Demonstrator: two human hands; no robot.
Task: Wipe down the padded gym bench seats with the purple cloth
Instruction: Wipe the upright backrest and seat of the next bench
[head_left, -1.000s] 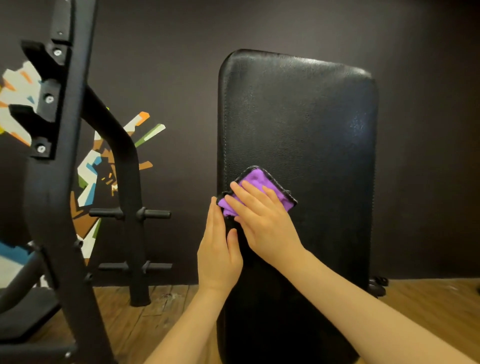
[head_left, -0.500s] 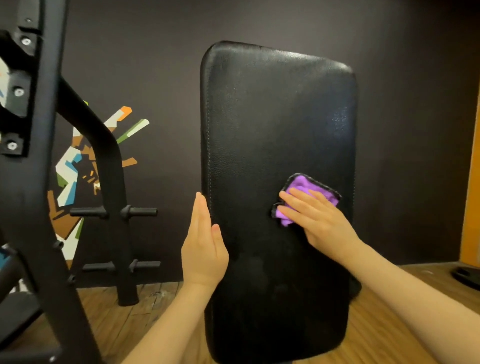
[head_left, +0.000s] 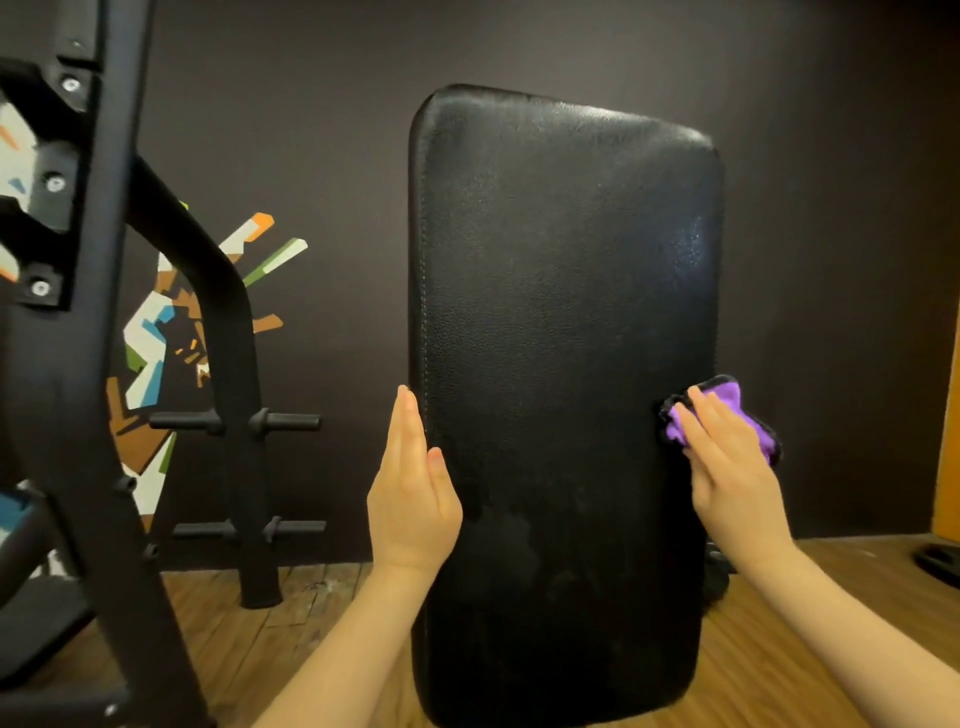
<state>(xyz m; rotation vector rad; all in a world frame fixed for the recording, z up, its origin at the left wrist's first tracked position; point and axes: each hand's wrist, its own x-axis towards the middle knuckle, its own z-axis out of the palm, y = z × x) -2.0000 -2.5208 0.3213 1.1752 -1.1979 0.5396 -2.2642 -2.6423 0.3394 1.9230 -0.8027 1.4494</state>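
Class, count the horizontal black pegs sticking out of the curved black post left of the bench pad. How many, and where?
4: an upper pair, left and right of the post, and a lower pair, left and right. Others may be hidden.

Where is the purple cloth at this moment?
In the head view, the purple cloth with dark edging lies at the right edge of the upright black padded bench pad, pressed there under the straight fingers of the right hand.

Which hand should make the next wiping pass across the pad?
Right. The right hand already presses the purple cloth at the bench pad's right edge; the left hand lies flat against its left edge, probably steadying it.
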